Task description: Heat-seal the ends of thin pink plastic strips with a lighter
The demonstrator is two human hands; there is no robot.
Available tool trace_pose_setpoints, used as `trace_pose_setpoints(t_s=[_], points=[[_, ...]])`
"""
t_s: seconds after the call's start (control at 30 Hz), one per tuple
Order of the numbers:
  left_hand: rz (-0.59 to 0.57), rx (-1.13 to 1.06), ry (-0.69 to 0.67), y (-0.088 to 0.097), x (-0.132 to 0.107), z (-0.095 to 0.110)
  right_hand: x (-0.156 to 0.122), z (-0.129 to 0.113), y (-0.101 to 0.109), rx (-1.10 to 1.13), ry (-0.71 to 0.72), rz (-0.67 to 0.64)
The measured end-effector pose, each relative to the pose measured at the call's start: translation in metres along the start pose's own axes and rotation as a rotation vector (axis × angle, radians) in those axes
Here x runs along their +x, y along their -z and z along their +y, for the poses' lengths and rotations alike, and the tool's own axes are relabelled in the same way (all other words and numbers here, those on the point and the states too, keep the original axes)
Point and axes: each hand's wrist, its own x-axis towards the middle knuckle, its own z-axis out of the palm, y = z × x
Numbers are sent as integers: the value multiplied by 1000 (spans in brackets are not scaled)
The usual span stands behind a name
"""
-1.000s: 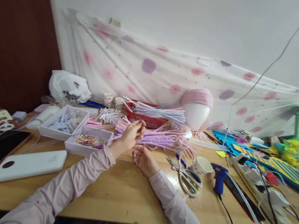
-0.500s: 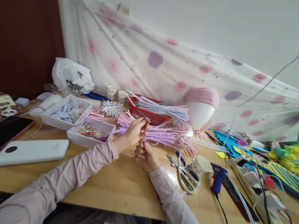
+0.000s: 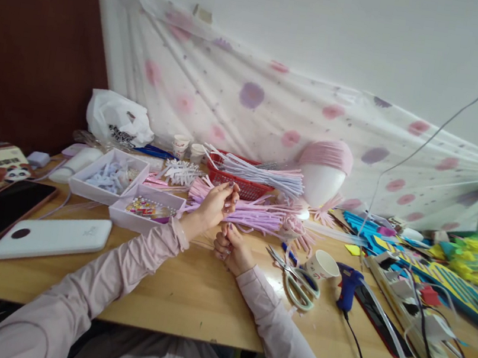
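Both hands are raised over the middle of the table, one just above the other. The fingers of my left hand (image 3: 216, 204) are pinched together in front of the lilac and pink pipe cleaners (image 3: 255, 216). Slightly lower and to the right, my right hand (image 3: 233, 249) is curled closed, thumb pressed to the fingers. Whatever the fingers hold is too small or hidden to name. Right of my right hand lie scissors (image 3: 298, 286) with pale handles, beside a paper cup (image 3: 322, 264).
Two white boxes (image 3: 120, 209) with beads and small parts stand left. A red basket (image 3: 238, 186) of pipe cleaners sits behind, near a white head form (image 3: 321, 182). To the right are a blue glue gun (image 3: 347, 288) and power strips (image 3: 393, 286); a white power bank (image 3: 52, 239) lies left.
My hands have drawn slightly apart, the left a little up and left of the right. Both stay closed. The whole view has shifted slightly.
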Motion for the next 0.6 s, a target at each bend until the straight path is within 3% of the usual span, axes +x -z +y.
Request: trace_pose_setpoints(t_s=[0.6], points=[[-14, 0, -69, 3, 3, 8, 2, 2, -1, -26, -23, 23]])
